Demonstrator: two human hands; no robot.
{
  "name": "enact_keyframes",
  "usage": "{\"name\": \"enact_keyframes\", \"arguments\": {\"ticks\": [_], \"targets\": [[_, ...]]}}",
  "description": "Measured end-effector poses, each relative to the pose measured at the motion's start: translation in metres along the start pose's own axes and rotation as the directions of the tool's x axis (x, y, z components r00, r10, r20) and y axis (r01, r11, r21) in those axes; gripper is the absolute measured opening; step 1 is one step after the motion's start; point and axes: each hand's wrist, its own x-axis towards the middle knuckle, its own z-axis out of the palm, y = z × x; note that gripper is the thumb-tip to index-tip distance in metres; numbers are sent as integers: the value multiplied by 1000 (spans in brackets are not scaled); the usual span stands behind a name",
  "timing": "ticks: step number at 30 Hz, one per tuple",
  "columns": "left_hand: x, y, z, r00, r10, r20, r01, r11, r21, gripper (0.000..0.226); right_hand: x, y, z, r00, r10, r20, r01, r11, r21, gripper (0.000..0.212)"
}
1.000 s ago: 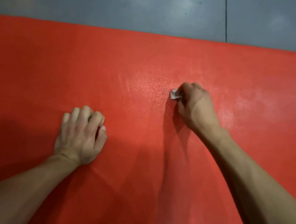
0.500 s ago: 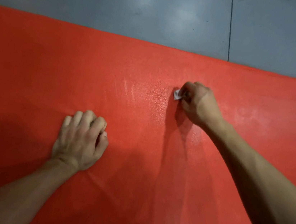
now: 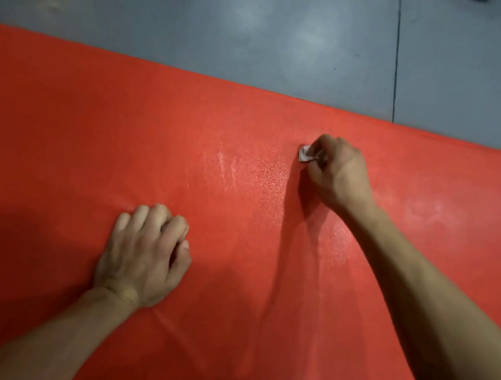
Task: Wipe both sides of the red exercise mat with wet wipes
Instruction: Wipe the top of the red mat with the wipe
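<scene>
A red exercise mat (image 3: 90, 137) lay flat on a grey floor (image 3: 203, 8), filling most of the head-camera view, its far edge running across the upper part of the picture and slanting lower toward the right. The mat's surface looked finely textured. Pale, shiny streaks showed near its middle and over toward the right, probably dampness left by wiping.

Toward the far edge, right of centre, the right hand (image 3: 337, 172) was curled tightly around a small crumpled wet wipe (image 3: 306, 154), greyish white. Only a corner of the wipe poked out on the hand's left side; the rest was hidden inside the grip. The hand pressed down on the mat, likely to scrub one spot with the bunched wipe rather than sweep a broad path. Faint creases in the mat ran from that hand back toward the person.

Nearer the person and to the left, the left hand (image 3: 142, 255) rested on the mat with its fingers curled under into a loose fist, holding nothing. It appeared to bear weight and pin the mat so it would not slide under the scrubbing. Both bare forearms reached in from the bottom of the picture.

Beyond the mat, a thin dark seam (image 3: 395, 65) crossed the floor.
</scene>
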Motion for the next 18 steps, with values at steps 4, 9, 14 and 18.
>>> {"name": "enact_keyframes", "arguments": {"ticks": [4, 9, 14, 18], "targets": [[0, 2, -1, 1000, -4, 12, 4, 1000, 1, 22, 71, -12, 2, 984, 138, -112, -133, 990, 52, 19], [1, -1, 1, 1000, -4, 4, 4, 1000, 3, 23, 104, -11, -13, 969, 247, -33, -246, 969, 32, 26], [0, 0, 0, 1000, 4, -3, -4, 1000, -7, 21, 87, 26, -39, 890, 451, -61, -432, 879, 200, 32], [1, 0, -1, 1000, -1, 4, 1, 1000, -22, 21, 78, 26, -25, 873, 479, -97, -448, 864, 228, 32]]}}
